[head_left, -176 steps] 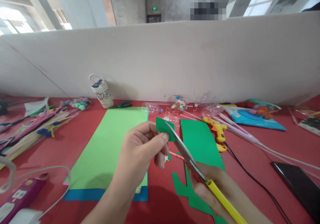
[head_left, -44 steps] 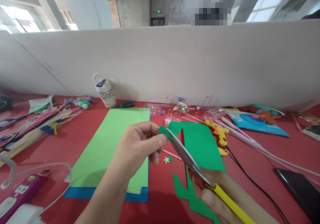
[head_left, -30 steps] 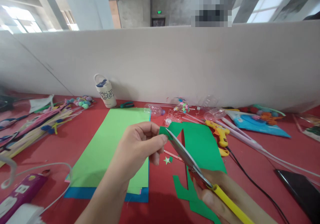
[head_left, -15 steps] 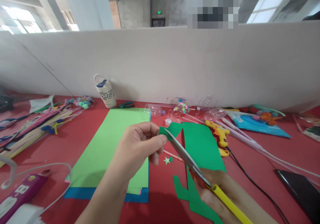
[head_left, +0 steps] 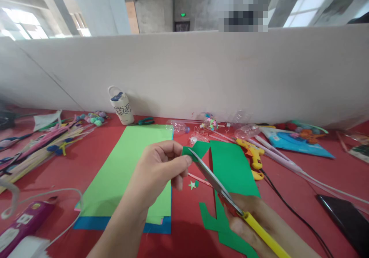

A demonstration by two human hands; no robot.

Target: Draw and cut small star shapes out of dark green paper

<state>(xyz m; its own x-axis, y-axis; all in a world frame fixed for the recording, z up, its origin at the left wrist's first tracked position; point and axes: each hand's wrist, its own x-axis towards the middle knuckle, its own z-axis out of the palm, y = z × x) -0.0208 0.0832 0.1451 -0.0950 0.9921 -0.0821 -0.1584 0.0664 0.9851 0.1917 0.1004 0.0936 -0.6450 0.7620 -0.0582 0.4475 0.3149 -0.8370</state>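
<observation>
Between the thumb and fingers of my left hand [head_left: 164,165] is a small piece of green paper [head_left: 186,150]. My right hand [head_left: 245,215] is closed round a pair of scissors with a yellow handle [head_left: 263,233]. The metal blades point up and left, and their tips lie at the piece of paper, beside my left thumb. A larger green sheet [head_left: 230,165] with cut edges lies on the table beyond and under my right hand. Below the blades are a pale star [head_left: 192,185] and a tiny green scrap [head_left: 196,183].
Light green sheets [head_left: 127,165] lie stacked on blue at left. A tumbler [head_left: 123,110] stands near the white partition [head_left: 184,73]. A yellow glue gun [head_left: 252,152] with a black cord lies right, near a dark phone [head_left: 343,221]. Pipe cleaners [head_left: 43,146] are spread at far left.
Almost nothing differs. Both hands, the green piece and the scissors hold nearly the same place, with only a slight shift of the whole view.
</observation>
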